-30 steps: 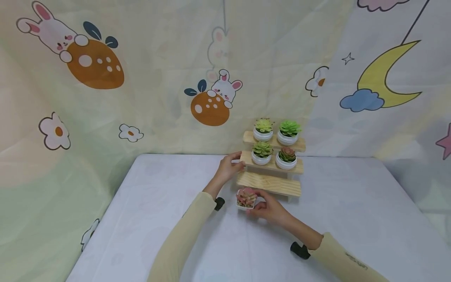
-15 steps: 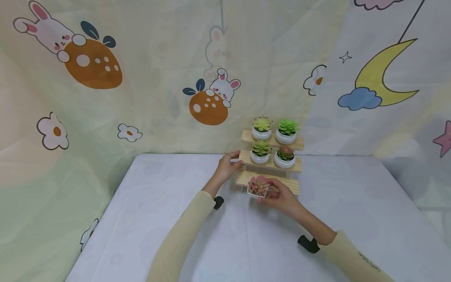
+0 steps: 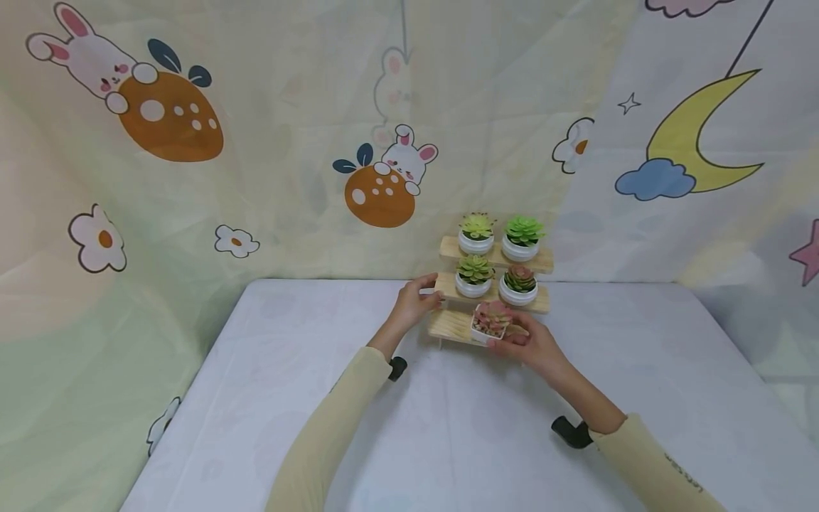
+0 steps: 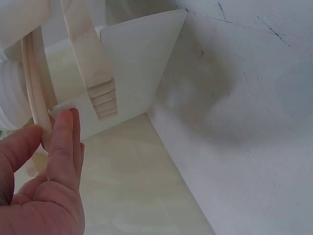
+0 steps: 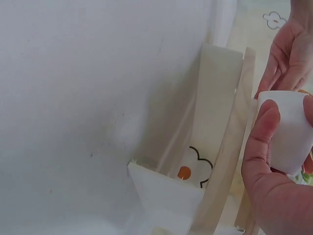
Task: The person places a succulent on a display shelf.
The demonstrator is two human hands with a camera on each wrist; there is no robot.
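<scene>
A three-tier wooden plant stand stands toward the back of the table. My left hand pinches the left end of its middle board between thumb and fingers. With my right hand I grip a pink succulent in a white square pot, close over the lowest board. Thumb and fingers lie on opposite sides of that pot in the right wrist view. On the middle board sit a green succulent and a reddish-green one, both in round white pots.
The top board carries a yellow-green succulent and a bright green succulent. Behind the stand hangs a printed cloth backdrop. A white cloth covers the table.
My right hand has carried the potted pink succulent right and back, from in front of the stand to over the lowest board. The left hand has stayed at the middle board.
</scene>
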